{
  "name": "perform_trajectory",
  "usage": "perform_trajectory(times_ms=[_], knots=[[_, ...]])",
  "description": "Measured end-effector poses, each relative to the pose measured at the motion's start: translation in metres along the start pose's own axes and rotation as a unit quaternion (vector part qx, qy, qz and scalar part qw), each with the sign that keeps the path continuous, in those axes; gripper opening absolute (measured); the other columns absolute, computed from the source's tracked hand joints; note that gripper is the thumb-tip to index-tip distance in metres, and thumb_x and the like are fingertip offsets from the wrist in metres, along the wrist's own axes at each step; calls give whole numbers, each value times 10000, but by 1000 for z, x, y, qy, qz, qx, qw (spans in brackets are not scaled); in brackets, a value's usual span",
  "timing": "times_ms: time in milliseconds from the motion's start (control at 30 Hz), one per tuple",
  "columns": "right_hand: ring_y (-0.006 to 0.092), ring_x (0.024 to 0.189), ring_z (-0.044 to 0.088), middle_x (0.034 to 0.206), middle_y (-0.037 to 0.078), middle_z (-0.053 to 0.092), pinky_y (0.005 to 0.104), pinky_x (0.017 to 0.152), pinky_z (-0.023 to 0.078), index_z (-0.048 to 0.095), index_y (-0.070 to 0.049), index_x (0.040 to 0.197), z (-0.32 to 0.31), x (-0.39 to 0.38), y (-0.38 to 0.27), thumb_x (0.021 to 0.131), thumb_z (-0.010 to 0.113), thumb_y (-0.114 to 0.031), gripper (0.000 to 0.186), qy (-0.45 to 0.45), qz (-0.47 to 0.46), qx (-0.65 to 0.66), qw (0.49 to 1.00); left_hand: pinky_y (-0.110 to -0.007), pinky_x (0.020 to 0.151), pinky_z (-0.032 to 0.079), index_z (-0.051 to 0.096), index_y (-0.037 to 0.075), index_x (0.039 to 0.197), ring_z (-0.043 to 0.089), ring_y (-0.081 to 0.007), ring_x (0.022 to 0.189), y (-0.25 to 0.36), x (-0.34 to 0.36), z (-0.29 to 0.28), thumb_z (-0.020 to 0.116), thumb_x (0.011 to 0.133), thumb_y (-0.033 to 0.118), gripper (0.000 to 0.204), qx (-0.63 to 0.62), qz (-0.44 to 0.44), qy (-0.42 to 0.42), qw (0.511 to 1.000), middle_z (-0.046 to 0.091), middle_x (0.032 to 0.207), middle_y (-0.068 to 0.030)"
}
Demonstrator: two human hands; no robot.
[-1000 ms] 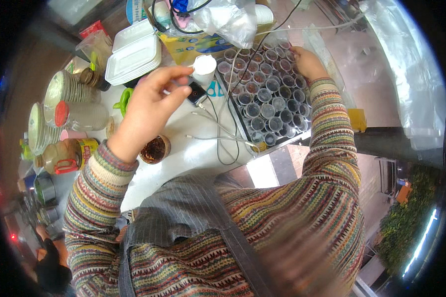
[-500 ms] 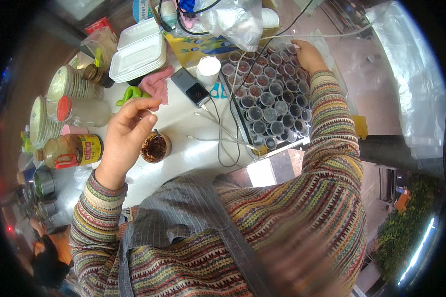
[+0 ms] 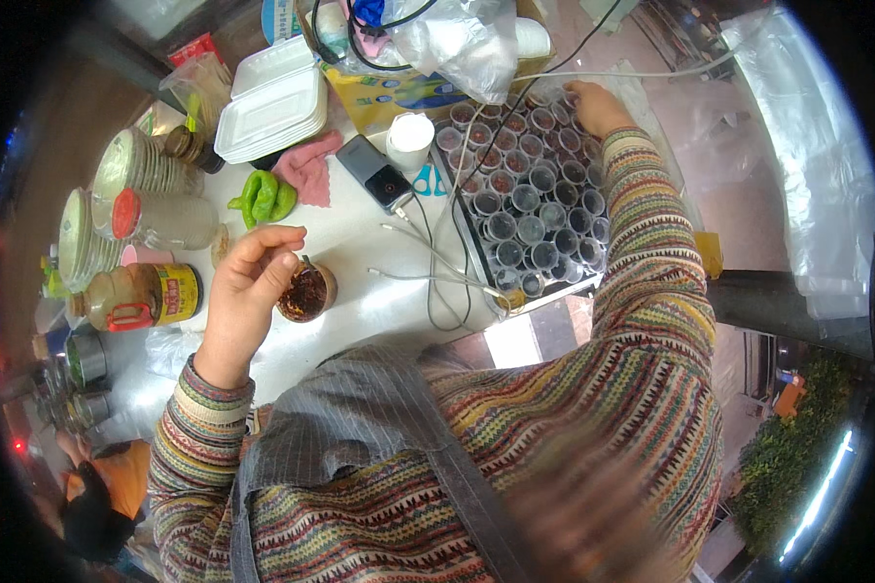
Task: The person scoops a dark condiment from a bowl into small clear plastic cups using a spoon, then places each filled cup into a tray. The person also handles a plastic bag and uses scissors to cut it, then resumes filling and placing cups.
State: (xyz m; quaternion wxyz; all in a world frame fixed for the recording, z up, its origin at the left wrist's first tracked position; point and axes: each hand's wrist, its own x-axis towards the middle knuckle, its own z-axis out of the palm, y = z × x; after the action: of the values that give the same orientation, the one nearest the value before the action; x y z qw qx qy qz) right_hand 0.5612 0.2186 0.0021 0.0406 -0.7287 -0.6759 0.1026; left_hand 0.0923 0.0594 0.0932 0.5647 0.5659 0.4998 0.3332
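Observation:
My left hand (image 3: 246,306) hovers over the table, beside a jar (image 3: 306,291) of dark red flaky contents. Its fingers are bent, with a gap between thumb and forefinger, and I see nothing held. A thin handle pokes up at the jar's rim, close to the thumb. My right hand (image 3: 601,109) reaches to the far right corner of a dark tray (image 3: 472,251) packed with small clear plastic cups (image 3: 530,228). Its fingertips are down among the far cups, largely hidden by the hand. Some far cups have reddish contents; the nearer ones look dark or clear.
Pale cables (image 3: 428,277) cross the table and pass over the tray. Left of the tray lie a black phone-like device (image 3: 371,171), a white cup (image 3: 409,139) and green peppers (image 3: 262,197). Foam boxes (image 3: 270,121), stacked plastic tubs (image 3: 146,165) and a sauce jug (image 3: 141,294) stand farther left.
My left hand has dropped slightly nearer to me, uncovering the green peppers. My right hand has shifted a little to the left along the far cups.

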Motion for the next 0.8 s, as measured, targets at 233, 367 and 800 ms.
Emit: perform_trajectory(times_ms=[233,367,800], knots=[[335,1048,552,1132,175,585,398,905,427,534,-120,1210,0,-2,2,861,441,-102,362,-24,-2,2,1000,-212,817,426,571,14,1099,532,-68,887,-8,-2,-1,544,886,62,220,-8,-12,4,1000,587,1001,-12],[347,1033,550,1126,174,587,412,900,426,514,-138,1229,-2,-7,2,878,468,-181,356,-18,-23,5,1000,-213,814,429,571,13,1099,532,-66,886,-10,-2,-1,543,887,63,220,-20,-14,3,1000,587,1001,-13],[291,863,615,931,165,646,342,777,456,593,5,1041,-44,-56,-19,859,541,-266,331,-25,-32,94,995,-228,691,432,623,19,969,516,-89,773,-21,-43,-41,563,879,123,151,-34,38,159,986,602,931,-23]])
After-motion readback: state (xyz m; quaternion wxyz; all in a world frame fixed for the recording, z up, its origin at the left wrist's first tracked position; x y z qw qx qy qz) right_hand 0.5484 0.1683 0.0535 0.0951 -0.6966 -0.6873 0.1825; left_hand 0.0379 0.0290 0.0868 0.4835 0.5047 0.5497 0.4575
